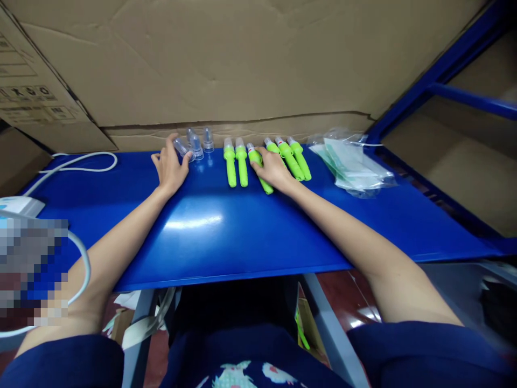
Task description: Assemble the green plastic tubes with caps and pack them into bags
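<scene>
My left hand (pixel 172 167) has its fingers closed around a clear plastic cap (pixel 181 148), tilted at the back of the blue table. Right beside it stand a few more clear domed caps (pixel 208 140). Toward the middle, my right hand (pixel 274 168) grips a lime-green stick (pixel 255 157) with a pale tip and a small red mark, lying slanted on the table. Two similar green sticks (pixel 230 167) with clear caps over their tips lie to its left. Several more green sticks (pixel 298 157) lie to the right, partly hidden behind my right hand.
Clear plastic bags with white and green contents (pixel 351 161) lie at the right of the blue table (pixel 242 237). A white cable (pixel 86 161) and a white device (pixel 22 206) are at the left. Cardboard (pixel 242 64) walls the back; a blue frame (pixel 436 81) rises at right.
</scene>
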`<state>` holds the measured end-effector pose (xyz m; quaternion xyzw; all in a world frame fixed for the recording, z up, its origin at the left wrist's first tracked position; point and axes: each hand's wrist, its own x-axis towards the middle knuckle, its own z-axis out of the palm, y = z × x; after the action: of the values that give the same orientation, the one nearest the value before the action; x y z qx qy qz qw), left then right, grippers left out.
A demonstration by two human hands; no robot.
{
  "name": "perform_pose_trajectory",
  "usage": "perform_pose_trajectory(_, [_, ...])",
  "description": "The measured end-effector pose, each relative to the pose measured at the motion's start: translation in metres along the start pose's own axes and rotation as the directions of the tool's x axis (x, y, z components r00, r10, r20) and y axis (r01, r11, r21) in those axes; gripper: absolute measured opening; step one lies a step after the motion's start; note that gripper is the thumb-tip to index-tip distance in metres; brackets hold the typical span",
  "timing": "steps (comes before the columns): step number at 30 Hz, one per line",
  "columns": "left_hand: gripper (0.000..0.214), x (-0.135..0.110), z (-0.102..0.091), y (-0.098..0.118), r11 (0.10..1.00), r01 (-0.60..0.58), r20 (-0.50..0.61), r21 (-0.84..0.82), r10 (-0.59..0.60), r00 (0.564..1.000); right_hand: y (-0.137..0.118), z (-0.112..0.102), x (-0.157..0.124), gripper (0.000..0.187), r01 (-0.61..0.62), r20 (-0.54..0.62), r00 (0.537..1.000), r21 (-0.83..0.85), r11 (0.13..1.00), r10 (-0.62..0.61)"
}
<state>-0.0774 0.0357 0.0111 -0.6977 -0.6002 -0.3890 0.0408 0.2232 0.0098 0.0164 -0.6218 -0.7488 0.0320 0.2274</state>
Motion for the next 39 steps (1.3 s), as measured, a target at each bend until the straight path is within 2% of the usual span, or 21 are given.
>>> perform_pose_trajectory(3, [0.071,0.006,0.008,-0.007,0.989,-0.002,-0.127,-0.148,-0.017,0.992,0.002,0.002,-0.001,0.057,0.078,-0.133,0.989,0.063,0.995,-0.069])
perform_pose_trajectory(6, [0.074,0.014,0.019,-0.011,0.932,-0.063,-0.2,-0.356,-0.01,0.98,-0.004,-0.003,-0.005,0.059,0.24,-0.21,0.951,0.032,0.97,-0.229])
perform_pose_trajectory(9, [0.074,0.018,0.028,-0.007,0.845,-0.107,-0.181,-0.525,0.012,0.983,-0.015,-0.012,-0.014,0.057,0.388,-0.123,0.908,-0.107,0.915,-0.4])
perform_pose_trajectory(12, [0.075,0.014,0.029,0.005,0.798,-0.118,-0.125,-0.591,0.054,0.991,-0.026,-0.017,-0.023,0.054,0.458,-0.009,0.881,-0.238,0.857,-0.473])
perform_pose_trajectory(17, [0.077,-0.001,0.021,0.029,0.776,-0.164,-0.019,-0.609,0.192,0.981,-0.031,-0.01,-0.024,0.052,0.482,-0.033,0.857,-0.307,0.821,-0.515])
perform_pose_trajectory(22, [0.074,-0.01,0.013,0.04,0.79,-0.266,0.015,-0.552,0.329,0.944,-0.019,0.002,-0.016,0.064,0.504,-0.203,0.817,-0.202,0.84,-0.54])
perform_pose_trajectory(26, [0.061,-0.011,0.004,0.039,0.796,-0.336,0.06,-0.503,0.421,0.905,-0.015,0.006,-0.014,0.063,0.513,-0.265,0.795,-0.186,0.838,-0.546])
perform_pose_trajectory(29, [0.053,-0.012,-0.002,0.04,0.797,-0.42,0.127,-0.434,0.516,0.847,-0.017,0.007,-0.015,0.058,0.525,-0.266,0.778,-0.221,0.822,-0.569])
perform_pose_trajectory(33, [0.051,-0.019,-0.007,0.047,0.804,-0.564,0.259,-0.188,0.594,0.761,-0.02,0.009,-0.016,0.055,0.549,-0.236,0.765,-0.249,0.798,-0.6])
perform_pose_trajectory(35, [0.058,-0.023,-0.009,0.052,0.801,-0.594,0.291,-0.071,0.587,0.756,-0.022,0.009,-0.018,0.057,0.556,-0.22,0.766,-0.247,0.794,-0.604])
perform_pose_trajectory(39, [0.076,-0.025,-0.013,0.057,0.794,-0.606,0.266,0.044,0.576,0.773,-0.028,0.007,-0.021,0.057,0.559,-0.178,0.784,-0.213,0.801,-0.595])
